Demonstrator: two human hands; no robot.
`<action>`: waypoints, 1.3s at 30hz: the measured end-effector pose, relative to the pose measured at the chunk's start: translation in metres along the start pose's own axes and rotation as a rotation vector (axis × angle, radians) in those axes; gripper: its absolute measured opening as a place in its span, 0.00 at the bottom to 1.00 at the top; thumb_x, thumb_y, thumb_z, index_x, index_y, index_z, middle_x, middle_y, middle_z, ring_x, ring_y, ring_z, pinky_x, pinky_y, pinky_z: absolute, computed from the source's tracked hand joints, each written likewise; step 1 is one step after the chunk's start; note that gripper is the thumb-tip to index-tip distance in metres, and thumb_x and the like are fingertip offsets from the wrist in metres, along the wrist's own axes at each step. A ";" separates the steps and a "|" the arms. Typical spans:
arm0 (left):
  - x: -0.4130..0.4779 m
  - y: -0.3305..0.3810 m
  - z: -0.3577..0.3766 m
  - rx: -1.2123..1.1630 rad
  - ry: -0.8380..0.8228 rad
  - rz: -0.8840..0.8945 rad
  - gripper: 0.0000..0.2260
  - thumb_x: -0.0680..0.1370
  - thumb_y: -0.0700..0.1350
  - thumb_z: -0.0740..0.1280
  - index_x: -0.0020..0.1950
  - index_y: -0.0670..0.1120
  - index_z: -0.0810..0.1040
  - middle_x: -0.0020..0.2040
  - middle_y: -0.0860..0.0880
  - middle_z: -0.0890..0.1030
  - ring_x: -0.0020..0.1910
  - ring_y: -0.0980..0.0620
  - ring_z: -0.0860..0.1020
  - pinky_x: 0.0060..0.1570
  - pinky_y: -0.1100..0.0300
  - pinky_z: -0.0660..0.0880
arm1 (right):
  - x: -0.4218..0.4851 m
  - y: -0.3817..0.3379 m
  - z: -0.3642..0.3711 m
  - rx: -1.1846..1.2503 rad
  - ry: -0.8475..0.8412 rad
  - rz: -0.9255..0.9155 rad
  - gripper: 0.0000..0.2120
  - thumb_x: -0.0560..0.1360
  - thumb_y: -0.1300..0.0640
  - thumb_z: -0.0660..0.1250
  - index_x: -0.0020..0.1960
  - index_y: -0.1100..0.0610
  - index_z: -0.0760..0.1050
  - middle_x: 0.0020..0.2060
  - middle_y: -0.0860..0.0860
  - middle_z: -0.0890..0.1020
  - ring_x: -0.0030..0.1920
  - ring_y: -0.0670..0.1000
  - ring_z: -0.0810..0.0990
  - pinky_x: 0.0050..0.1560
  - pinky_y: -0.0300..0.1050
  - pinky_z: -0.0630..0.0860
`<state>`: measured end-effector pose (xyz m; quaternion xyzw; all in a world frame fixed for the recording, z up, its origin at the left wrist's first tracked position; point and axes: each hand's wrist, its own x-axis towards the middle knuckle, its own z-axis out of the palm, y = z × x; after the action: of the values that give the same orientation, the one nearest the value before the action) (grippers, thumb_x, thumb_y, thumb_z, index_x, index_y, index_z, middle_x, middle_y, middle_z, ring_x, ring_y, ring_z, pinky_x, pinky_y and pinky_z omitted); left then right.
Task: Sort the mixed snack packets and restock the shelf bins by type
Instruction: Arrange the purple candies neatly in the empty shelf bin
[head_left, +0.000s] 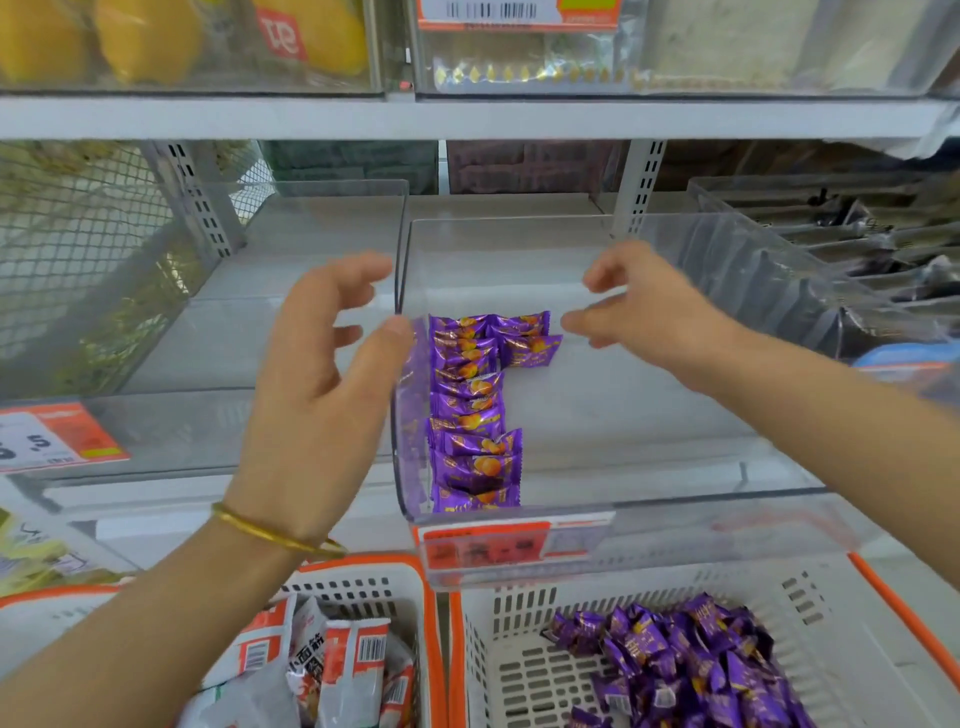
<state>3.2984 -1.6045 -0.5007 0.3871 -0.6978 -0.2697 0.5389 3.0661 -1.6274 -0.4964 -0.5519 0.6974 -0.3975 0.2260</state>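
Note:
A clear plastic shelf bin (649, 499) stands in the middle of the shelf. Inside it, along its left wall, lies a row of several purple snack packets (470, 415). My left hand (317, 384) hovers at the bin's left wall, fingers spread and relaxed, thumb close to the wall's edge, holding nothing. My right hand (649, 317) is above the bin's rear, fingers loosely curled and empty, just right of the farthest packets. Below, a white basket (519, 670) holds a heap of loose purple packets (691, 660). Another white basket (363, 579) holds red-and-white packets (332, 670).
An empty clear bin (311, 239) sits to the left, and a bin of dark packets (857, 244) to the right. The upper shelf (467, 117) carries bins with yellow bags (145, 36) and gold sweets. Orange price tags (57, 436) hang on the bin fronts.

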 end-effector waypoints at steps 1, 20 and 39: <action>-0.009 0.003 -0.010 0.016 0.034 0.065 0.13 0.72 0.48 0.62 0.56 0.55 0.73 0.52 0.56 0.75 0.49 0.60 0.73 0.49 0.66 0.69 | -0.031 -0.012 -0.018 0.074 0.004 -0.084 0.13 0.70 0.61 0.73 0.46 0.54 0.69 0.54 0.55 0.76 0.39 0.54 0.80 0.37 0.38 0.77; -0.209 -0.049 0.020 0.297 -0.676 -0.488 0.15 0.77 0.34 0.62 0.51 0.55 0.75 0.45 0.60 0.75 0.45 0.67 0.73 0.40 0.72 0.71 | -0.226 0.314 0.223 -0.832 -1.229 0.012 0.58 0.61 0.30 0.72 0.76 0.42 0.37 0.77 0.53 0.42 0.75 0.65 0.46 0.67 0.74 0.56; -0.219 -0.078 0.045 0.280 -0.847 -0.639 0.11 0.78 0.39 0.62 0.55 0.54 0.73 0.53 0.59 0.74 0.51 0.63 0.74 0.47 0.76 0.70 | -0.233 0.310 0.146 -0.163 -0.770 0.362 0.15 0.69 0.57 0.75 0.49 0.52 0.70 0.50 0.52 0.70 0.51 0.50 0.69 0.40 0.30 0.63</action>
<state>3.3006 -1.4676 -0.6936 0.5056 -0.7305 -0.4568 0.0456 3.0601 -1.4271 -0.8597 -0.5449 0.6768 -0.0602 0.4913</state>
